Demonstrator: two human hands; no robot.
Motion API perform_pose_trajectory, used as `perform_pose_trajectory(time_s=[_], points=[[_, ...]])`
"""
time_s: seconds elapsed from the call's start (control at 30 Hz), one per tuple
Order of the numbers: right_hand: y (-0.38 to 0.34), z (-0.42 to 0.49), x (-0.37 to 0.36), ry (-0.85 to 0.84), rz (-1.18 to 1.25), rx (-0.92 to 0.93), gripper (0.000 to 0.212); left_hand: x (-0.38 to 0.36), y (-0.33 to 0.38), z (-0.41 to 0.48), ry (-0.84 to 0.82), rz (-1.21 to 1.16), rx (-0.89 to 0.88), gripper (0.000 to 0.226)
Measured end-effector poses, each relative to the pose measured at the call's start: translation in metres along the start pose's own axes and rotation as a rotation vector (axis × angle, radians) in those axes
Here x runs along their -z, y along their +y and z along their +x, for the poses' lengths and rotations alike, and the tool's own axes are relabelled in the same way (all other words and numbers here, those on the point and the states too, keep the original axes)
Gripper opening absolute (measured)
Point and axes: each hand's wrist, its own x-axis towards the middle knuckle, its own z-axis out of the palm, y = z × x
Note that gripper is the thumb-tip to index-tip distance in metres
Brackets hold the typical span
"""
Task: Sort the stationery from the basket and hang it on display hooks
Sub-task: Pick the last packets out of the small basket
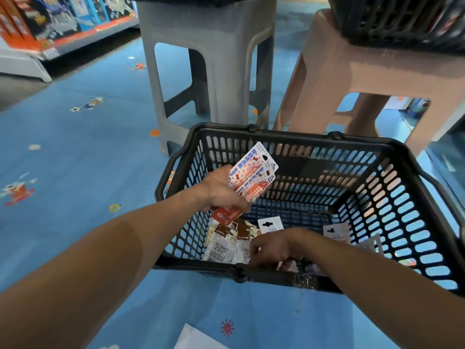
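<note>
A left hand (221, 191) is gripping red-dotted cards (253, 172) over the basket (302, 138), their long axes pointing up and away. The right hand (273, 244) is hovering nearer the loose packets (221, 245) — just beneath its curled fingers (254, 248), grip impossible to tell.

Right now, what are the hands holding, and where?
The left hand grips red-and-white carded packs by their lower ends. The right hand is down in the basket; whether it holds anything cannot be told.
</note>
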Motion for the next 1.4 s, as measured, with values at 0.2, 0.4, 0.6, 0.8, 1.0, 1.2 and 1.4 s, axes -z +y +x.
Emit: perform_pose_trajectory(time_s=[0.2, 0.4, 0.6, 0.8, 1.0, 1.2, 1.4], points=[[0.009, -0.031, 0.049, 0.237, 0.060, 0.040, 0.033, 0.001, 0.009, -0.006, -0.026, -0.050, -0.016, 0.074], [0.012, -0.069, 0.061, 0.481, 0.527, 0.089, 0.029, 0.009, 0.021, -0.019, -0.015, -0.172, -0.020, 0.089], [-0.009, -0.109, 0.066, 0.608, 1.056, 0.447, 0.023, 0.014, 0.035, -0.042, -0.051, -0.453, -0.055, 0.054], [-0.035, -0.135, 0.069, 0.722, 1.171, 0.620, 0.024, 0.014, 0.048, -0.058, -0.048, -0.617, -0.060, 0.044], [-0.057, -0.168, 0.086, 0.580, 1.268, 0.738, 0.006, 0.047, 0.068, -0.068, -0.006, -0.701, -0.101, 0.052], [-0.093, -0.225, 0.090, 0.661, 1.479, 0.597, 0.006, 0.103, 0.115, -0.110, 0.025, -0.748, 0.025, 0.045], [-0.142, -0.348, 0.103, 0.568, 1.436, 0.487, 0.019, 0.172, 0.201, -0.182, -0.036, -0.803, 0.154, 0.050]])
